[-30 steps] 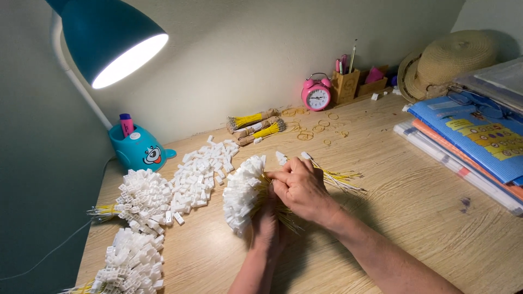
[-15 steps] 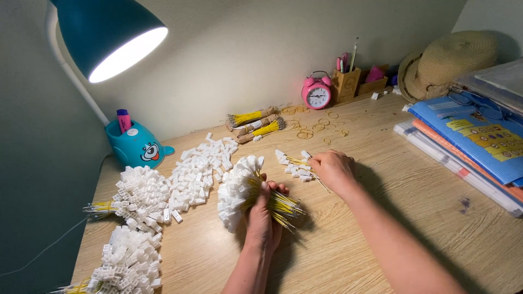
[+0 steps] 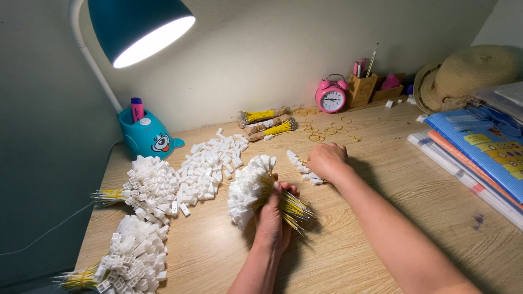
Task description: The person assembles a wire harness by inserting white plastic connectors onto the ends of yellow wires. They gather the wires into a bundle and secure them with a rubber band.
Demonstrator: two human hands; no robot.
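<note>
My left hand (image 3: 273,213) grips a thick bundle of yellow wires (image 3: 292,208) whose ends carry white plastic connectors (image 3: 248,189), fanned out to the left of the fist. Just beyond it, my right hand (image 3: 326,160) rests knuckles-up on the wooden desk (image 3: 348,245), its fingers curled over a few loose white connectors (image 3: 303,168). Whether those fingers pinch one is hidden.
Two finished wire-and-connector bundles (image 3: 146,182) (image 3: 128,262) lie at the left, with a heap of loose connectors (image 3: 210,163) between. Behind are bound yellow wire bunches (image 3: 267,122), rubber bands (image 3: 327,130), a pink alarm clock (image 3: 331,97), a teal lamp base (image 3: 146,136); books (image 3: 479,152) at the right.
My right hand left the bundle and reached to the loose connectors just behind it. My left hand stayed around the bundle, which shifted slightly.
</note>
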